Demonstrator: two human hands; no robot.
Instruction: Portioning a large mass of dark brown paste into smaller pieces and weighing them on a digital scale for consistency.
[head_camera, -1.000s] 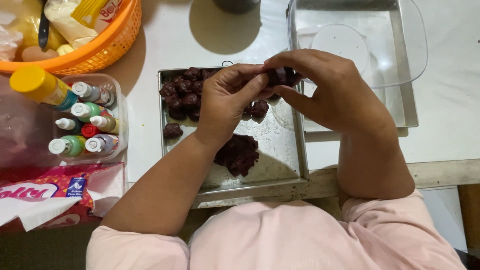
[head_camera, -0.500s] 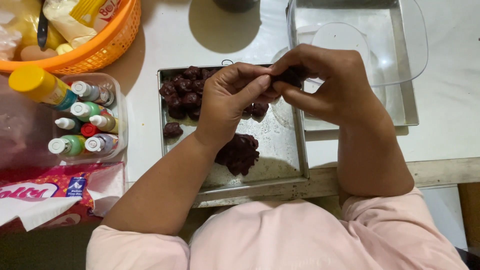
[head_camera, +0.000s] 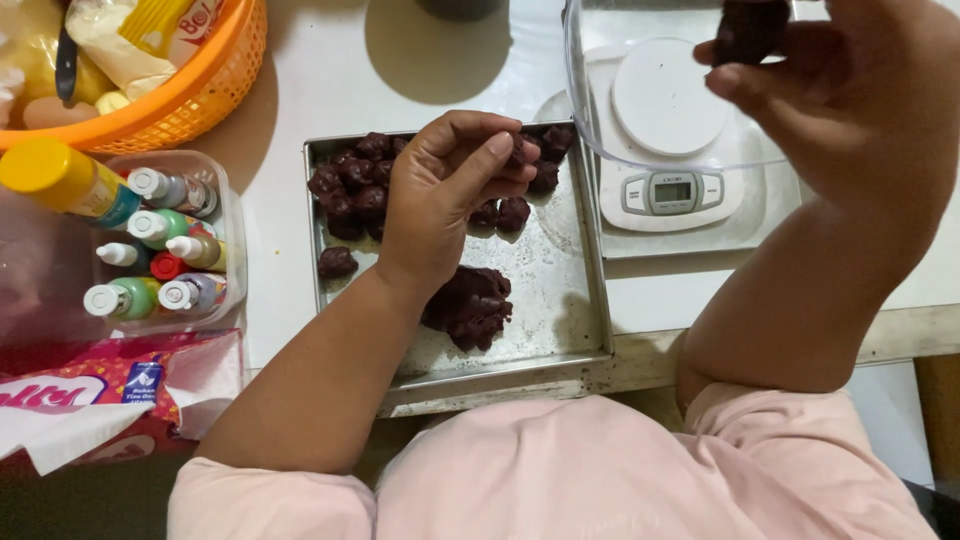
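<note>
— Where are the hands, and what's in each grip?

— The right hand (head_camera: 850, 90) is raised above the clear bowl (head_camera: 600, 130) that sits on the white kitchen scale (head_camera: 672, 190); its grip is clamped on a dark dough piece (head_camera: 750, 28); the left hand (head_camera: 450, 190) hovers over the metal tray (head_camera: 570, 300), fingers curled together around a smaller dark bit (head_camera: 522, 152).

— And the remaining dough?

— A big dark lump (head_camera: 470, 305) lies in the tray's near half; a cluster of small dark balls (head_camera: 350, 185) sits at its far-left corner, one ball apart from it nearer the person; the tray rests on the white bench (head_camera: 320, 80).

— Anything beside it?

— Left of the tray, a clear box of small colouring bottles (head_camera: 160, 250); beyond it, an orange basket (head_camera: 190, 90).
</note>
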